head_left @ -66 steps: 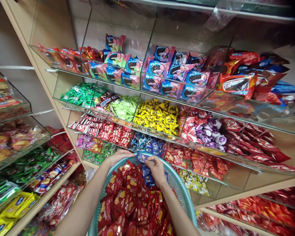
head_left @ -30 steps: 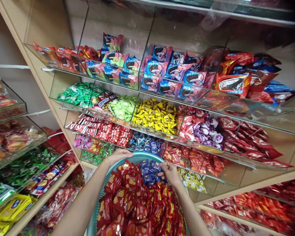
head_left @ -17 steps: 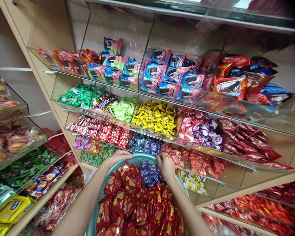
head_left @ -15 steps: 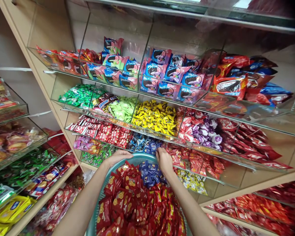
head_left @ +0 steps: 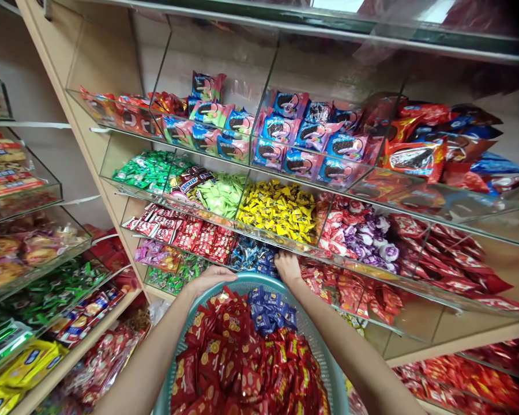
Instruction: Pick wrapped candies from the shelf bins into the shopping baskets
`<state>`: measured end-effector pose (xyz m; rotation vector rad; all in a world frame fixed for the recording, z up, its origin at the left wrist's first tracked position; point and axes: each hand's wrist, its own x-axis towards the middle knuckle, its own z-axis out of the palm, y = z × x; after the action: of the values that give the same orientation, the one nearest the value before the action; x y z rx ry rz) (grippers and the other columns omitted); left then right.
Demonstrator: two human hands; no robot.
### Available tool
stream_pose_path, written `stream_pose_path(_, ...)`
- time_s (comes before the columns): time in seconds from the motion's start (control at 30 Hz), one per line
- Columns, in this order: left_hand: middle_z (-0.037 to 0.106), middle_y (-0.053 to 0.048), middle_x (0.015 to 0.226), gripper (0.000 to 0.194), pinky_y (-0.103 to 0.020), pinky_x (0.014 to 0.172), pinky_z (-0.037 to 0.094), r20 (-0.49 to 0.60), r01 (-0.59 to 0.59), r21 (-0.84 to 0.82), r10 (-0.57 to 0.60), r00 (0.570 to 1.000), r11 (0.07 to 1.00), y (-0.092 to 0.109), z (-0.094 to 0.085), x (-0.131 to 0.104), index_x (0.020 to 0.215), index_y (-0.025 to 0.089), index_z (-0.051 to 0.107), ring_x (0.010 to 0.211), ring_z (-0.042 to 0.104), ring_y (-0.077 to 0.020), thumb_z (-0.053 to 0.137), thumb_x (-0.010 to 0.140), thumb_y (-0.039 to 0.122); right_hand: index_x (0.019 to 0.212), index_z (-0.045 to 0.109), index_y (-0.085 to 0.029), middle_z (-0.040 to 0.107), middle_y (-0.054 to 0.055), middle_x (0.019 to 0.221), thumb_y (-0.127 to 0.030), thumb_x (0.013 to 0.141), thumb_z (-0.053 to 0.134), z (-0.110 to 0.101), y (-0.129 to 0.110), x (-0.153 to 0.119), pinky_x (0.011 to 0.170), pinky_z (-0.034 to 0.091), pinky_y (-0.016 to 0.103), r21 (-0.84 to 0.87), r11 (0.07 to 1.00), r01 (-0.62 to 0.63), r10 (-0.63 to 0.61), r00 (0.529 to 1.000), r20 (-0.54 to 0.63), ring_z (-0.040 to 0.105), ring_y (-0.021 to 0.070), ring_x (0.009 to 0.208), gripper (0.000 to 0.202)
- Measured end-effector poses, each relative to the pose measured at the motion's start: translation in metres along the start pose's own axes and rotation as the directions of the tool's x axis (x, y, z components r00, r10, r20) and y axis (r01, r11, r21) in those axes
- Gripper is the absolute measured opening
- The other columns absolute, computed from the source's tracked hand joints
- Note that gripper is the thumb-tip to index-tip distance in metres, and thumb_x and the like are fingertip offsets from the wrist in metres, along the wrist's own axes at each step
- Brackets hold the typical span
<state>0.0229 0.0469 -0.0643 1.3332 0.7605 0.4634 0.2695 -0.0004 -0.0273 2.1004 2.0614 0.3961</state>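
A round teal plastic basket (head_left: 338, 369) holds several red-wrapped sweets (head_left: 225, 346) and a small heap of dark blue-wrapped sweets (head_left: 271, 310). My left hand (head_left: 211, 279) lies over its far-left rim, fingers closed on the edge. Beyond the far rim, my right hand (head_left: 288, 268) reaches into a low shelf bin beside blue-wrapped sweets (head_left: 253, 255). Its fingers are curled; their tips and anything in them are hidden. Red-wrapped sweets (head_left: 320, 279) lie just to the right of that hand.
Clear-fronted shelf tiers rise ahead, with packaged cookies (head_left: 281, 129), yellow-wrapped sweets (head_left: 279, 210), green-wrapped sweets (head_left: 145, 170) and purple-wrapped sweets (head_left: 374, 230). A clear shelf edge (head_left: 285, 245) runs just above my right hand. A wooden upright (head_left: 80, 144) separates the left shelves.
My right hand has moved off the basket's far rim area and a little farther into the bin. The view has shifted slightly; my left hand stays on the rim.
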Motion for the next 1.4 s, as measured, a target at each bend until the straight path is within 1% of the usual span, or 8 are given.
stream_pose_path(0.33, 0.067, -0.005, 0.075, 0.041, -0.024, 0.065, 0.042, -0.014, 0.021, -0.009, -0.021, 1.0, 1.0, 0.0, 0.001, 0.002, 0.082, 0.014, 0.068, 0.064, 0.058, -0.0147, 0.071, 0.054, 0.044, 0.09, 0.055, -0.013, 0.057, 0.015, 0.09, -0.007, 0.082, 0.033, -0.015, -0.001, -0.025, 0.072, 0.034, 0.034, 0.043, 0.998, -0.043, 0.05, 0.983, -0.179, 0.052, 0.0221, 0.084, 0.024)
stream_pose_path(0.47, 0.067, -0.005, 0.078, 0.039, -0.024, 0.065, 0.043, 0.006, 0.011, -0.005, -0.011, 1.0, 1.0, 0.001, 0.0, 0.001, 0.081, 0.014, 0.068, 0.068, 0.059, -0.0161, 0.07, 0.055, 0.043, 0.082, 0.054, -0.016, 0.059, 0.009, 0.082, -0.02, 0.083, 0.038, -0.026, -0.007, -0.05, 0.068, 0.037, 0.031, 0.413, 0.905, -0.105, 0.215, 0.949, -0.23, 0.055, 0.0199, 0.076, 0.016)
stream_pose_path(0.57, 0.067, -0.006, 0.079, 0.038, -0.024, 0.064, 0.042, 0.005, 0.015, 0.01, -0.015, 1.0, 1.0, 0.002, 0.0, -0.001, 0.08, 0.013, 0.068, 0.068, 0.059, -0.0164, 0.069, 0.057, 0.043, 0.077, 0.053, -0.018, 0.059, 0.003, 0.069, -0.032, 0.078, 0.045, -0.025, -0.017, -0.06, 0.059, 0.041, 0.027, 0.889, 0.439, -0.128, 0.377, 0.925, -0.053, 0.058, 0.0165, 0.064, 0.017)
stream_pose_path(0.67, 0.067, -0.006, 0.079, 0.039, -0.024, 0.063, 0.042, 0.017, 0.044, -0.02, -0.044, 0.999, 0.999, 0.003, 0.0, -0.003, 0.083, 0.013, 0.068, 0.066, 0.059, -0.0159, 0.068, 0.059, 0.044, 0.075, 0.053, -0.017, 0.058, 0.0, 0.06, -0.037, 0.068, 0.055, -0.017, -0.035, -0.062, 0.053, 0.043, 0.024, 0.966, -0.184, -0.18, 0.312, 0.921, 0.231, 0.06, 0.0153, 0.058, 0.021)
stream_pose_path(0.73, 0.067, -0.006, 0.078, 0.04, -0.024, 0.063, 0.042, 0.028, 0.07, -0.057, -0.069, 0.997, 0.996, 0.003, 0.001, -0.003, 0.085, 0.014, 0.067, 0.065, 0.058, -0.0156, 0.066, 0.061, 0.046, 0.075, 0.054, -0.017, 0.059, -0.002, 0.06, -0.037, 0.062, 0.062, -0.012, -0.05, -0.062, 0.052, 0.044, 0.022, 0.889, -0.402, -0.22, 0.235, 0.913, 0.333, 0.061, 0.0136, 0.057, 0.025)
stream_pose_path(0.8, 0.067, -0.005, 0.076, 0.038, -0.024, 0.062, 0.042, 0.03, 0.069, -0.068, -0.067, 0.997, 0.995, 0.003, 0.0, -0.003, 0.083, 0.014, 0.067, 0.063, 0.057, -0.0153, 0.066, 0.061, 0.046, 0.073, 0.055, -0.017, 0.058, -0.003, 0.06, -0.037, 0.058, 0.066, -0.009, -0.064, -0.062, 0.051, 0.044, 0.02, 0.834, -0.496, -0.243, 0.187, 0.908, 0.376, 0.06, 0.0115, 0.055, 0.027)
stream_pose_path(1.0, 0.064, -0.002, 0.069, 0.031, -0.022, 0.063, 0.038, -0.01, -0.022, 0.095, 0.023, 1.0, 0.995, -0.002, -0.004, 0.004, 0.07, 0.013, 0.067, 0.064, 0.054, -0.0132, 0.072, 0.053, 0.038, 0.072, 0.055, -0.016, 0.057, -0.004, 0.058, -0.041, 0.058, 0.067, -0.001, -0.089, -0.06, 0.049, 0.044, 0.018, 0.805, -0.536, -0.253, 0.159, 0.906, 0.391, 0.061, 0.0115, 0.054, 0.03)
stream_pose_path(1.4, 0.063, -0.002, 0.069, 0.031, -0.022, 0.063, 0.038, 0.024, -0.022, 0.155, 0.019, 1.0, 0.988, -0.002, -0.003, 0.004, 0.069, 0.013, 0.066, 0.064, 0.053, -0.0135, 0.069, 0.055, 0.041, 0.066, 0.055, -0.015, 0.063, 0.002, 0.058, -0.049, 0.06, 0.065, 0.018, -0.093, -0.064, 0.047, 0.043, 0.02, 0.856, -0.475, -0.205, 0.223, 0.913, 0.342, 0.058, 0.0106, 0.049, 0.036)
